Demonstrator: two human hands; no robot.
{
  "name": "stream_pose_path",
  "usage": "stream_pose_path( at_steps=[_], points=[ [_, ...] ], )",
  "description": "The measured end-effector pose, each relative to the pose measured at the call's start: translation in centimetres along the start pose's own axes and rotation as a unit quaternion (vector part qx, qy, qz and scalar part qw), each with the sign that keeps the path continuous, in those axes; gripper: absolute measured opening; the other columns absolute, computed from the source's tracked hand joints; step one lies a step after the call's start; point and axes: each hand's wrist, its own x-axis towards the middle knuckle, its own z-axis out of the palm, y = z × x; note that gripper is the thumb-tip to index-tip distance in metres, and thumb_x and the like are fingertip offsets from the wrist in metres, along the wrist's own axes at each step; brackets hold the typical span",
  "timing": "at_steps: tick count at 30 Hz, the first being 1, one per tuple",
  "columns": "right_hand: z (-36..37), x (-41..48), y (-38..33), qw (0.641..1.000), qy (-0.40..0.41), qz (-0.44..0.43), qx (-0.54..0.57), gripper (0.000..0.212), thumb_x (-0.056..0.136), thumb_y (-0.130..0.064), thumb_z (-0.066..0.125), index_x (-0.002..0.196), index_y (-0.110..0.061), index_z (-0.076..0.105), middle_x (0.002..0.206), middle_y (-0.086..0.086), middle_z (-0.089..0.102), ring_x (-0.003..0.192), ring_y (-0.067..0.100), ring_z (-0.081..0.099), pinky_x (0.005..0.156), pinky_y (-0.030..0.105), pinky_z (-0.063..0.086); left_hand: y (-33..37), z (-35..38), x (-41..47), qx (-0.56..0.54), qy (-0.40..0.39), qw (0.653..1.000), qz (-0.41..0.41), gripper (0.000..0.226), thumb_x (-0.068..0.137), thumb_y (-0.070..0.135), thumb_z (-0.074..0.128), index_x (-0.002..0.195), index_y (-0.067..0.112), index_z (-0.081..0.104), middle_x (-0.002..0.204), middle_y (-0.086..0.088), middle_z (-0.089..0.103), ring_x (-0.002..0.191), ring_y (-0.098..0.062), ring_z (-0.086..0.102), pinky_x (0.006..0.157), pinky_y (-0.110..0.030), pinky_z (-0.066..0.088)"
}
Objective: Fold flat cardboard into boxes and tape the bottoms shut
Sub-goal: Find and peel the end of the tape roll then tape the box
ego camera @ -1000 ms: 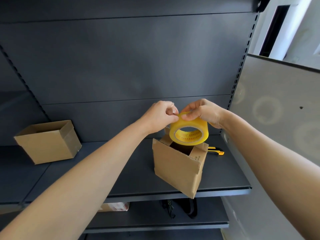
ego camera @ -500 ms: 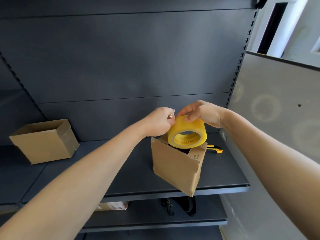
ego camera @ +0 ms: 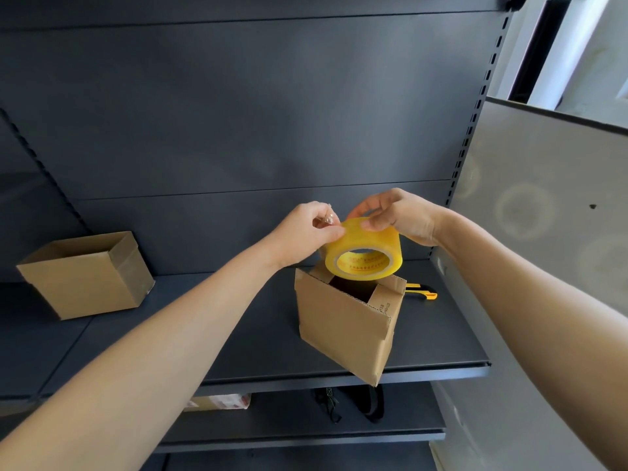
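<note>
Hovering just above the folded box (ego camera: 343, 321) on the shelf (ego camera: 238, 334), the tape roll (ego camera: 363, 248) is held from above by the right grip (ego camera: 401, 215). The left grip (ego camera: 302, 232) pinches its 10 o'clock edge, apparently picking at the free end. Taping looks not yet begun. At 9 o'clock a second box (ego camera: 85, 277) stands formed, and a knife (ego camera: 423, 291) lies at 3 o'clock.

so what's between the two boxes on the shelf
Nothing lies there: in the head view the shelf between the left box and the near box is bare; only the left forearm crosses above it.
</note>
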Motion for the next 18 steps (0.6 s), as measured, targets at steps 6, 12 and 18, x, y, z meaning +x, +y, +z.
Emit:
stream_pose_path(
  at_steps=[6, 12, 18],
  points=[
    [-0.1, 0.1, 0.0, 0.999, -0.032, -0.002, -0.004, 0.023, 0.086, 0.002, 0.057, 0.093, -0.017, 0.069, 0.099, 0.01, 0.066, 0.092, 0.025, 0.06, 0.089, 0.042, 0.049, 0.4, 0.0, 0.3, -0.016, -0.028, 0.999, -0.029, 0.016, 0.085, 0.018, 0.07, 0.072, 0.015, 0.062, 0.071, 0.007, 0.058, 0.066, -0.003, 0.056, 0.068, -0.024, 0.048],
    [-0.3, 0.1, 0.5, 0.999, -0.036, -0.006, 0.031, 0.021, 0.087, 0.002, 0.057, 0.094, -0.014, 0.069, 0.097, 0.012, 0.066, 0.09, 0.028, 0.062, 0.089, 0.044, 0.05, 1.2, 0.6, 0.3, 0.119, -0.024, 0.993, 0.015, 0.021, 0.094, 0.012, 0.055, 0.074, 0.014, 0.052, 0.081, 0.013, 0.043, 0.073, 0.001, 0.044, 0.068, -0.019, 0.032],
    [-0.7, 0.3, 1.4, 0.994, -0.026, -0.006, 0.107, 0.02, 0.087, 0.002, 0.055, 0.094, -0.011, 0.069, 0.094, 0.013, 0.066, 0.09, 0.032, 0.061, 0.09, 0.046, 0.048, 2.0, 1.5, -0.2, 0.195, 0.022, 0.974, 0.112, 0.022, 0.096, 0.007, 0.047, 0.077, 0.014, 0.039, 0.102, 0.0, 0.047, 0.089, -0.01, 0.044, 0.074, -0.02, 0.036]
  ],
)
